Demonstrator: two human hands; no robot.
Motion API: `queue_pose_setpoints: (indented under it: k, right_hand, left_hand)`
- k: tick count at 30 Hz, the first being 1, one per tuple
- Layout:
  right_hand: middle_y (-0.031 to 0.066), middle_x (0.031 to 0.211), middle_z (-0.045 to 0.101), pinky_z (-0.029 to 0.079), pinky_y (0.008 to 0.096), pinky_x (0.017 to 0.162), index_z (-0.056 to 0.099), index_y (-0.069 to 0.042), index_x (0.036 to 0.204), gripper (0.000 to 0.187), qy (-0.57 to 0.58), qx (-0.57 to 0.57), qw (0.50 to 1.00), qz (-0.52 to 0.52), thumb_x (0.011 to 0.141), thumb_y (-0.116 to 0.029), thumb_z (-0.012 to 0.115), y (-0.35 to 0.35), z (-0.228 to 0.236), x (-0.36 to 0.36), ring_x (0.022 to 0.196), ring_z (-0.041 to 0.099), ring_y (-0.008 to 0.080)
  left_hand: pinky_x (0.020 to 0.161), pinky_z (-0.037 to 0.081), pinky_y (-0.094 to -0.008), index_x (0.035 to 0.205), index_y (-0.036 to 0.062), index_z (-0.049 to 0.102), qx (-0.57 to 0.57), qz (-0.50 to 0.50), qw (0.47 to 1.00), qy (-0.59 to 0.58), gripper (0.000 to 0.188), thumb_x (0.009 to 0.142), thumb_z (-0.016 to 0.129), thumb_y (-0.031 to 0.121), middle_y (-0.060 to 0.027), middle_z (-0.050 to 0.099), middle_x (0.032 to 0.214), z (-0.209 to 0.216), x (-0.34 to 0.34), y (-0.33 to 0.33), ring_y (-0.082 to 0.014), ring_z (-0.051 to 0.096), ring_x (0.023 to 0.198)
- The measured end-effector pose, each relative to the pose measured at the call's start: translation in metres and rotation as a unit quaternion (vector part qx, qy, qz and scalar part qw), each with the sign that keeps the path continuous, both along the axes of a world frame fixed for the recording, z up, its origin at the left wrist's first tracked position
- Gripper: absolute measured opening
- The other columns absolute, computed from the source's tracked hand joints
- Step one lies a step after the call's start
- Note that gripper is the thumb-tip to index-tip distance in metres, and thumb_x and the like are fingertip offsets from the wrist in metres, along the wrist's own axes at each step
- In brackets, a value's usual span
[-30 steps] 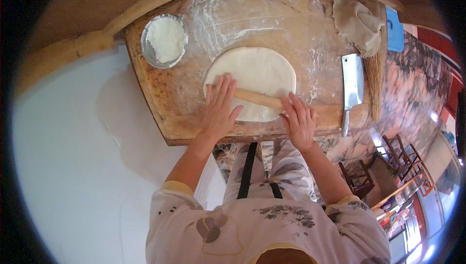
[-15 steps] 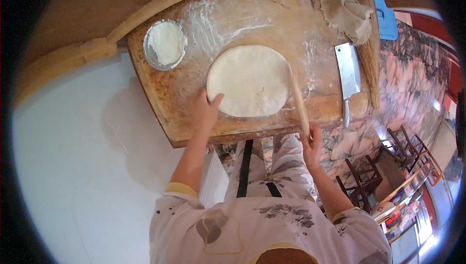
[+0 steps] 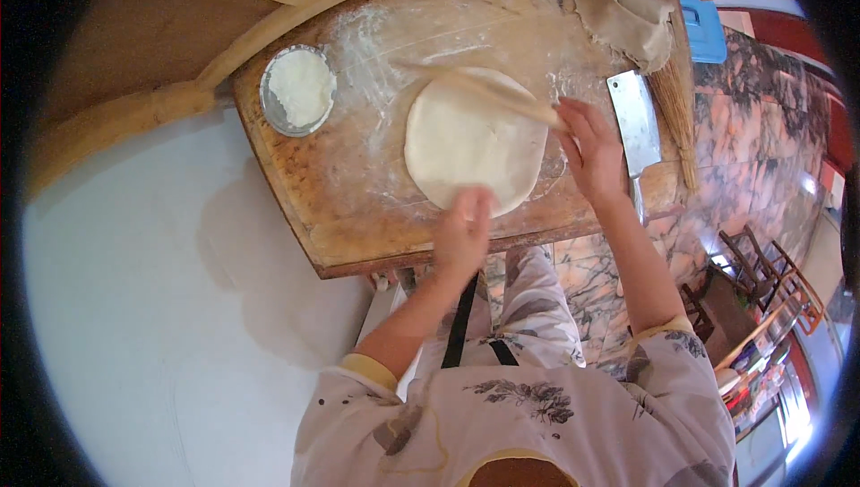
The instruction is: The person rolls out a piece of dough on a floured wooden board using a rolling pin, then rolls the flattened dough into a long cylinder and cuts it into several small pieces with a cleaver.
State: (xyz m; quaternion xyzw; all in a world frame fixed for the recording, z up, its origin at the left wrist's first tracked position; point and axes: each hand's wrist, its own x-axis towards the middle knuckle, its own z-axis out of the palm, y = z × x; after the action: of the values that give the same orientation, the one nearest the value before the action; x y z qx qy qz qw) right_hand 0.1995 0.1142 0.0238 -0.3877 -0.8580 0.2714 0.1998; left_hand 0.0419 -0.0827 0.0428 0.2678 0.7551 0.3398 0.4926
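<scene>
Pale and smooth, a broad surface (image 3: 125, 290) fills the left side of the view, while a floor (image 3: 730, 151) veined in pink and black spreads out on the right. Between them stands the wooden counter (image 3: 349, 232), dusted with white streaks toward its far side. Dark wooden chairs (image 3: 761, 272) stand on the floor at the lower right.

Next in size is the round sheet of dough (image 3: 470, 151), flat on the counter near its front edge, just right of centre. A rumpled beige cloth (image 3: 623, 25) lies at the far right corner, with a blue plastic item (image 3: 703, 30) beyond the counter's edge. At the far left sits a clear bowl (image 3: 272, 115) of white powder (image 3: 300, 82). Along the right side lies a cleaver (image 3: 634, 120), handle toward the person, next to a straw brush (image 3: 674, 124) partly under the cloth.

Across the dough's far edge slants a blurred rolling pin (image 3: 502, 95). The right hand (image 3: 598, 160) has its fingers (image 3: 582, 115) curled at the pin's right end, gripping it. The left hand (image 3: 460, 241) reaches over the dough's near edge, its fingers (image 3: 482, 205) close together and blurred; whether they pinch the dough or merely rest there, I cannot tell.
</scene>
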Motion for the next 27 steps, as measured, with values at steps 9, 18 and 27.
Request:
queue_pose_setpoints:
  k: [9, 18, 27]
  right_hand:
    - [0.0153, 0.153, 0.042, 0.035, 0.0464, 0.111, 0.046, -0.004, 0.144, 0.059, -0.143, 0.027, 0.986, -0.086, 0.092, -0.025, 0.063, -0.052, -0.017, -0.014, 0.143, 0.039, 0.0307]
    - [0.0192, 0.147, 0.047, 0.032, 0.0477, 0.113, 0.041, -0.006, 0.148, 0.057, -0.119, 0.123, 0.973, -0.152, 0.099, -0.033, 0.052, 0.081, -0.061, -0.058, 0.14, 0.04, 0.0344]
    - [0.0169, 0.152, 0.044, 0.027, 0.0498, 0.117, 0.038, -0.007, 0.152, 0.063, -0.19, 0.076, 0.975, -0.085, 0.098, -0.037, 0.052, 0.0, -0.027, -0.054, 0.143, 0.037, 0.0328]
  left_hand:
    - [0.12, 0.016, -0.0583, 0.153, 0.0032, 0.032, 0.129, -0.226, 0.857, 0.444, 0.065, 0.097, 0.054, 0.028, -0.0195, 0.029, 0.16, -0.068, -0.096, 0.094, -0.0371, 0.021, 0.151]
    - [0.119, 0.017, -0.0568, 0.153, -0.001, 0.028, 0.09, -0.125, 0.859, 0.487, 0.066, 0.101, 0.046, 0.034, -0.0206, 0.026, 0.161, -0.089, -0.118, 0.19, -0.0369, 0.022, 0.15]
    - [0.12, 0.012, -0.0558, 0.154, -0.0047, 0.023, 0.082, -0.151, 0.871, 0.46, 0.07, 0.101, 0.045, 0.035, -0.0244, 0.022, 0.161, -0.07, -0.091, 0.07, -0.0384, 0.02, 0.151]
